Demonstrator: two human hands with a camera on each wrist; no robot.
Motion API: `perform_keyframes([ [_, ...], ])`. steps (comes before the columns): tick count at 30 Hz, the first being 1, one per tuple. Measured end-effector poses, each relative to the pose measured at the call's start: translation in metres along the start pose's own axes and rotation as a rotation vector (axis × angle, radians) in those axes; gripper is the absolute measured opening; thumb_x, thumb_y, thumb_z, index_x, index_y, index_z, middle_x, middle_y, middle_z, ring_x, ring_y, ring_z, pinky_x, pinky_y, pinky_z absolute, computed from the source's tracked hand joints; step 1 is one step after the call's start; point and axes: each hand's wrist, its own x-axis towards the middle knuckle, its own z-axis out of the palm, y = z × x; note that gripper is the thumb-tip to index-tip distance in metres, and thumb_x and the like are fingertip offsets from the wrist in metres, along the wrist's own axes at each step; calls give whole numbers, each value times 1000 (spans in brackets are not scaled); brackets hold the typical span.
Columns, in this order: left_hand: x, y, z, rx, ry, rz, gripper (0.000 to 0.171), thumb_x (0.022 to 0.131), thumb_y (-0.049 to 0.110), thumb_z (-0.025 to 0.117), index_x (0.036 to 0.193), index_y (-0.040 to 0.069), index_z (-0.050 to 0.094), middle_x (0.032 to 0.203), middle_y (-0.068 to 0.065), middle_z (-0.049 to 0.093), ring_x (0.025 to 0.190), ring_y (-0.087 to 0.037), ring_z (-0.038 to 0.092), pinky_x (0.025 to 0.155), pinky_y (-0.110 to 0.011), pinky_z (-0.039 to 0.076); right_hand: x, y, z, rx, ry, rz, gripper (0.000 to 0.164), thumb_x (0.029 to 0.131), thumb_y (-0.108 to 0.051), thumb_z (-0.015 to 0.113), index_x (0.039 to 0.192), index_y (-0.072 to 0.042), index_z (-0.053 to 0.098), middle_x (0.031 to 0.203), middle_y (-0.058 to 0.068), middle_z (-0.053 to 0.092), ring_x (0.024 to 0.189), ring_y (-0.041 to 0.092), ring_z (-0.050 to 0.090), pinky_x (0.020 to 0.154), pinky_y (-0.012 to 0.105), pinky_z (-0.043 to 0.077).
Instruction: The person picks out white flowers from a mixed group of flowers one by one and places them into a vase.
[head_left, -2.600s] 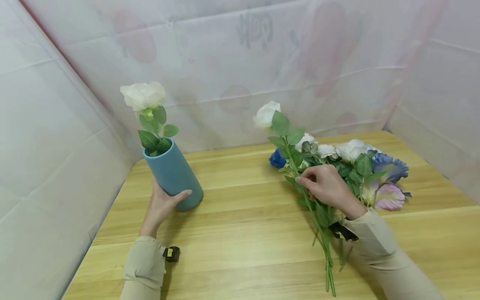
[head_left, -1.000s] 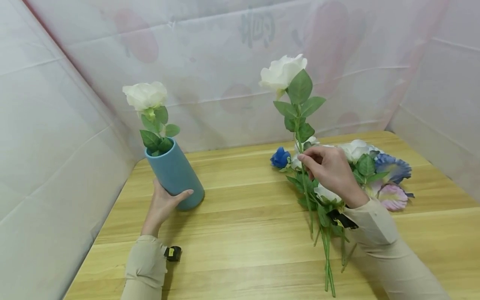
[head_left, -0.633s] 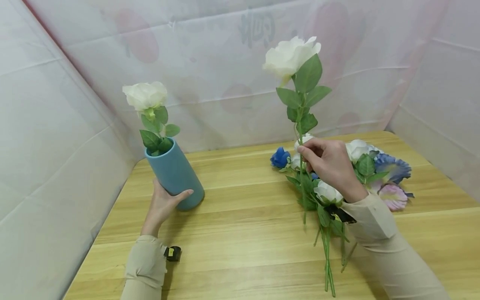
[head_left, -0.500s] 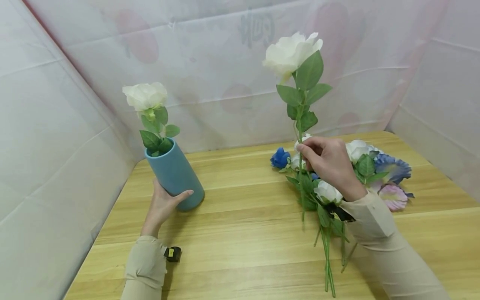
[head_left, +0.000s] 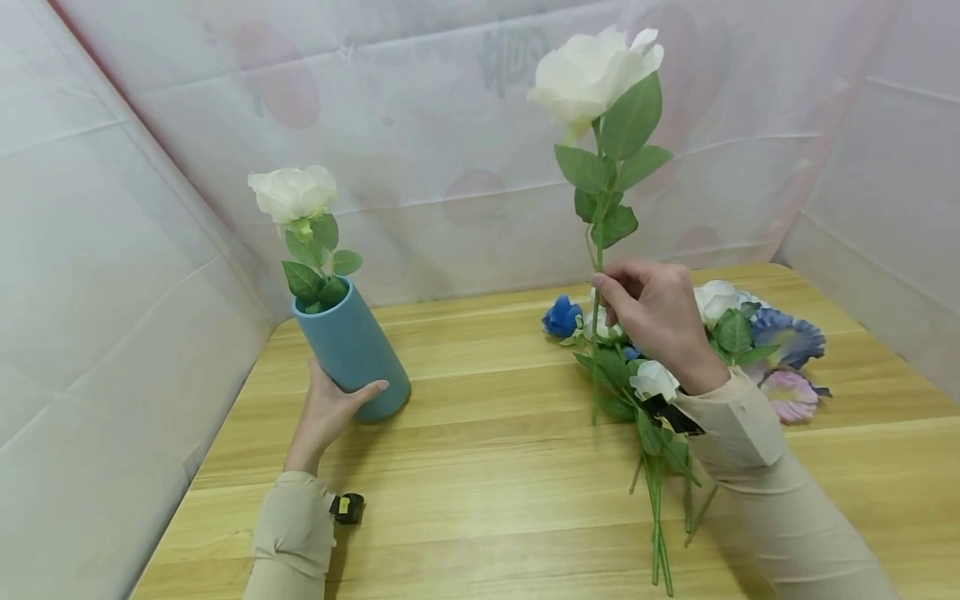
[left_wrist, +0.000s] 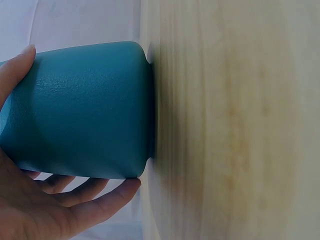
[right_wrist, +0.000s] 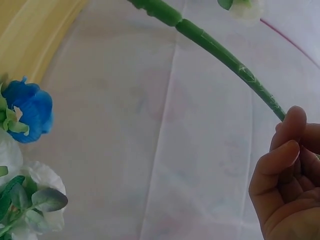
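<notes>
A blue vase stands on the table at the left, with one white rose and its leaves rising from the mouth. My left hand holds the vase low on its body, thumb on one side and fingers on the other, as the left wrist view of the vase shows. At the right, my right hand pinches the green stem of another white rose between thumb and fingertips. This rose stands upright, bloom high, its stem end hanging over the table. In the right wrist view the stem runs from the pinching fingertips.
Beneath and behind the right hand lies a pile of artificial flowers: a blue rose, white blooms, a blue-purple flower and a pink one. Their green stems point toward the front edge. Pale cloth walls surround the wooden table.
My right hand has lifted the white rose out of the pile, upward, turning it more upright. A white bloom in the pile now shows below the wrist. My left hand and the vase stay put.
</notes>
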Motion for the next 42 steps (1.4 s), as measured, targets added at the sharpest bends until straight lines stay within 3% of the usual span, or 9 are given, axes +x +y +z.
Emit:
perform_keyframes([
  [13, 2, 0, 1, -19, -5, 2, 116, 88, 24, 82, 159, 8, -9, 160, -25, 18, 146, -43, 25, 117, -60, 25, 10, -11, 7, 39, 48, -30, 13, 96, 4, 67, 85, 4, 74, 62, 4, 63, 49, 2, 55, 43, 17, 40],
  [28, 2, -1, 4, -10, -5, 0, 115, 88, 24, 82, 159, 6, -7, 159, -26, 19, 145, -44, 26, 117, -60, 26, 32, -32, 27, 153, 139, -128, 10, 94, 8, 67, 86, 10, 71, 62, 9, 63, 48, 12, 57, 53, 18, 50],
  [34, 2, -1, 3, -10, 0, -2, 114, 88, 23, 82, 158, 5, -6, 158, -26, 20, 145, -44, 27, 116, -60, 26, 39, -39, 30, 165, 175, -141, 10, 93, 8, 68, 84, 11, 72, 62, 10, 63, 49, 7, 57, 55, 17, 50],
  [42, 0, 0, 1, -12, 0, -5, 115, 88, 24, 82, 158, 6, -8, 160, -26, 17, 146, -44, 25, 117, -61, 25, 45, -45, 35, 232, 159, -139, 10, 94, 8, 66, 87, 11, 72, 65, 10, 63, 49, 5, 56, 51, 19, 51],
])
